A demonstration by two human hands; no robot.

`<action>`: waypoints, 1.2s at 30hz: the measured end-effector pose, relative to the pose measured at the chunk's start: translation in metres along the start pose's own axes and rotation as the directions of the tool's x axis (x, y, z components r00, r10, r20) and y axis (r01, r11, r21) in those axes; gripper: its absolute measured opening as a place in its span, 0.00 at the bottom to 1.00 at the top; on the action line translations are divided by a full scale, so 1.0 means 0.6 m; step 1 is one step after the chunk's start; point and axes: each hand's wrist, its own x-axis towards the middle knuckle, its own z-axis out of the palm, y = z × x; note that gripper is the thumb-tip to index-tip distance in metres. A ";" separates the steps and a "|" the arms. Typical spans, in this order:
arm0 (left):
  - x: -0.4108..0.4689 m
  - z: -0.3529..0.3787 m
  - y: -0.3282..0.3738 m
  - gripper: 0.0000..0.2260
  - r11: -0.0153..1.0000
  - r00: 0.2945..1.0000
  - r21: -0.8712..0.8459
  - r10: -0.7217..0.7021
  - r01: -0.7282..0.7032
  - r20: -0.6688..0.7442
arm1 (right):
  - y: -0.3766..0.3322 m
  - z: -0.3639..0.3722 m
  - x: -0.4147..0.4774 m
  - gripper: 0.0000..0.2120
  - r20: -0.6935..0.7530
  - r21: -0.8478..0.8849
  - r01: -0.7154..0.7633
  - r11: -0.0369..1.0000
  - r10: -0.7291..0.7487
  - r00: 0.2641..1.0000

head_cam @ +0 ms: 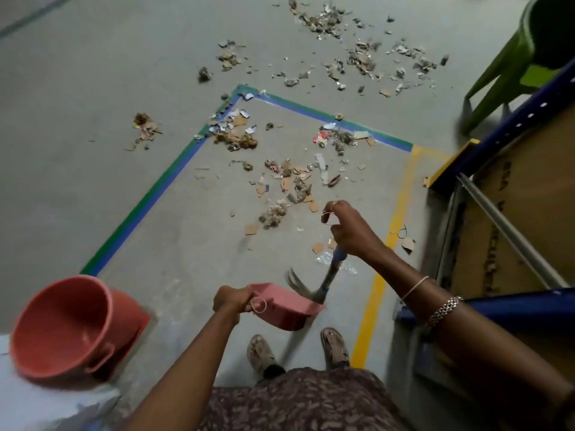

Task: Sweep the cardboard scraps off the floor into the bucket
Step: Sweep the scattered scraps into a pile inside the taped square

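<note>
no text, label, brand or number can be read anywhere. a few of the scraps (322, 140) show red and white printing, but it is too small and blurred to make out.

The broom (314, 289) is smeared by motion blur, its bristles a grey streak, and the top of its handle is hidden inside the right hand (350, 231); the dustpan (286, 309) handle is covered by the left hand (231, 301). The bucket (62, 328) is blurred along its rim. The stool (510, 66) and rack (510, 126) are cut off at the right edge, and the far scraps (326, 20) are too small to tell cardboard from paper.
</note>
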 end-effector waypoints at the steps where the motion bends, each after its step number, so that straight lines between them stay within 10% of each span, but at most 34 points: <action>1: 0.017 -0.002 -0.005 0.12 0.996 0.994 -0.062 -0.051 0.057 0.094 | 0.006 0.003 -0.004 0.18 0.002 -0.022 -0.059 0.998 0.059 0.998; 6: 0.051 -0.014 -0.016 0.07 0.939 0.753 0.154 -0.339 0.307 0.564 | 0.034 0.026 -0.033 0.18 0.098 -0.247 -0.211 0.946 0.241 0.966; 10: 0.057 -0.007 -0.043 0.07 0.880 0.613 0.334 -0.474 0.337 0.632 | 0.026 0.025 -0.076 0.28 0.234 -0.422 -0.285 0.861 0.407 0.883; 19: -0.037 0.017 -0.064 0.09 0.686 0.646 0.713 -0.478 -0.148 0.595 | 0.058 0.036 -0.236 0.17 0.344 -0.741 -0.253 0.622 0.675 0.652; 24: -0.046 0.035 -0.140 0.18 0.460 0.731 0.673 -0.073 -0.579 0.679 | 0.117 0.118 -0.368 0.25 0.315 -0.765 -0.264 0.587 0.699 0.643; 32: -0.135 -0.027 -0.263 0.10 0.490 0.644 0.558 0.010 -0.670 0.765 | 0.149 0.293 -0.585 0.11 0.244 -0.337 -0.724 0.602 0.798 0.551; 36: -0.133 -0.081 -0.316 0.23 0.113 0.747 0.739 0.118 -0.664 0.654 | 0.150 0.377 -0.647 0.08 0.259 -0.063 -0.859 0.509 0.839 0.478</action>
